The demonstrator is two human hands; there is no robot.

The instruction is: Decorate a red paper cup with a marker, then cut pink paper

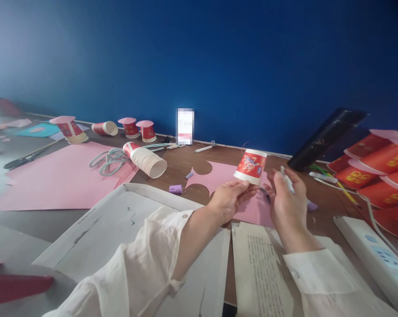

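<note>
My left hand point(233, 198) grips a red and white paper cup point(250, 165) near its rim, thumb in front. The cup is upside down, tilted slightly, wide rim lowest. Just right of it, my right hand point(289, 204) is closed around a white pen-like stick point(287, 180); its exact kind is unclear. A small dark tip shows between the hands, too blurred to name. Beneath both hands lies a pink paper sheet point(223, 171) with rounded cut-outs along its edge. A purple cap point(175, 189) rests to the left of that sheet.
Nested paper cups point(149, 160) lie beside a pale coiled cord point(111, 160). Cups topped with pink discs point(130, 127) stand along the blue wall. Right, there are stacked red cups point(383, 163), a black tube point(327, 138) and a power strip point(373, 251). Printed papers point(261, 268) lie in front.
</note>
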